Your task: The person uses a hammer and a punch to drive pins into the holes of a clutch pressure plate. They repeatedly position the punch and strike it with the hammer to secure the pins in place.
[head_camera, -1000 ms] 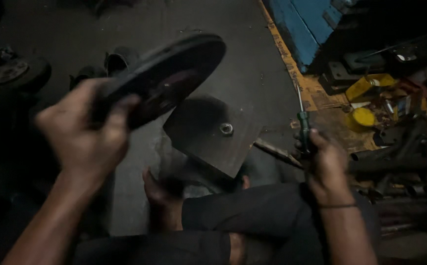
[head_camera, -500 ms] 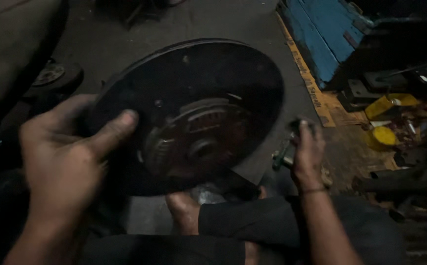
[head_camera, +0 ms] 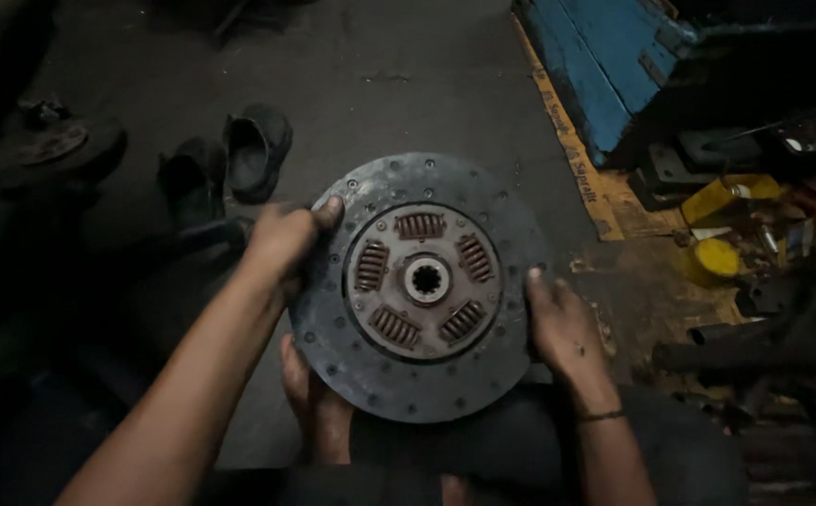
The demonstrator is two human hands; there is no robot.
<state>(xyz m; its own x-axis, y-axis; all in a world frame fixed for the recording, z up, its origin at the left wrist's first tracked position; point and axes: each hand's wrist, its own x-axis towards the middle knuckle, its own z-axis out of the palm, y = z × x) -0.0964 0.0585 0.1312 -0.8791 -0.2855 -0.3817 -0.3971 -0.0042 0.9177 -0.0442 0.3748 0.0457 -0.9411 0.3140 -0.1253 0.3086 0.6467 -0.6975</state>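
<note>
both hands hold a round clutch disc (head_camera: 422, 286) flat-on above the person's lap, its face turned up toward the camera. the left hand (head_camera: 284, 239) grips the disc's upper left rim, thumb lying over the grey friction ring and the other fingers curled behind the edge, out of sight. the right hand (head_camera: 562, 323) cups the lower right rim, thumb pressed along the ring's edge and fingers wrapped under it. the disc has a riveted grey outer ring, a rusty centre plate with five coil springs (head_camera: 419, 225) set around a splined hub (head_camera: 425, 278). a bare foot (head_camera: 312, 403) shows just below the disc's lower left edge, on the concrete floor (head_camera: 408, 84). a pair of dark shoes (head_camera: 230, 159) lies near the floor's upper left, a blue metal box (head_camera: 605, 56) stands at the upper right, and yellow containers (head_camera: 717, 258) sit among clutter at the right edge.
</note>
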